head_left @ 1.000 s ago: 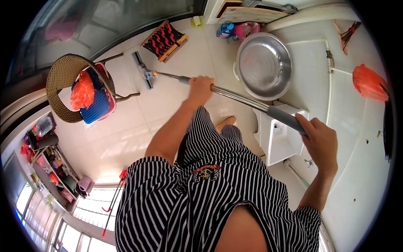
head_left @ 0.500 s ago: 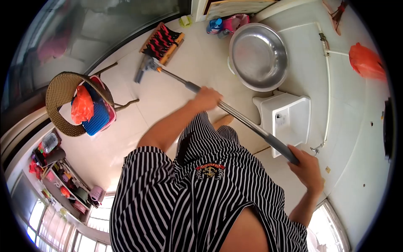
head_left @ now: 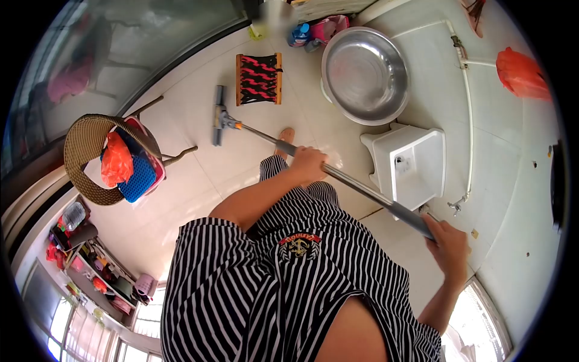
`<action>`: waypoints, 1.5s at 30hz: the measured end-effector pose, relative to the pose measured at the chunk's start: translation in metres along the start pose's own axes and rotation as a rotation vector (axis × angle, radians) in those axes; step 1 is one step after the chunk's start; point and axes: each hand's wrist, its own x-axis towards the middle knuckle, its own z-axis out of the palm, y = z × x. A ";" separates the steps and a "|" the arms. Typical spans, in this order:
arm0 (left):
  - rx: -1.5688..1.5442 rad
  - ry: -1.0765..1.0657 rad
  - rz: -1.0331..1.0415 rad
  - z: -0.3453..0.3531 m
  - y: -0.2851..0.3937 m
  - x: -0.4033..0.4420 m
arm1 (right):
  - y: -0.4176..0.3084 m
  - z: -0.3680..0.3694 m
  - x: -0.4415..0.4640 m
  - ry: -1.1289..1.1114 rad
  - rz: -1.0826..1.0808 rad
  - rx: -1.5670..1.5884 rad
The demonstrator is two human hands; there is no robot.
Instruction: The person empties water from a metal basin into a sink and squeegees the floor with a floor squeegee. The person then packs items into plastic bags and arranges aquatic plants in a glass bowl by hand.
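My left hand is wrapped round the middle of a mop's metal pole, just above its lower grey sleeve. Farther up, my right hand grips the grey end of the handle. The mop slants across my body, and its narrow grey head rests on the tiled floor. Just right of that head, and apart from it, a low wooden stool has a seat woven in black and red. My foot in a sandal is near the lower part of the pole.
A wicker chair on the left bears a blue basket and a red bag. A large metal basin and a white sink stand to the right. Bottles are at the back by the wall. Shelves of goods line the lower left.
The stool has shifted right and turned from a tilted angle to nearly square. The mop head has come off its edge and nearer to me. My foot has stepped forward.
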 end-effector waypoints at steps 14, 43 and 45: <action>0.082 -0.145 0.147 -0.068 -0.076 0.006 | -0.054 0.084 -0.012 -0.061 -0.020 0.184; 0.308 -0.718 0.477 0.266 0.106 -0.125 | -0.066 0.263 -0.359 -0.179 0.702 0.741; 0.281 -0.718 0.485 0.272 0.114 -0.139 | -0.065 0.269 -0.377 -0.176 0.736 0.700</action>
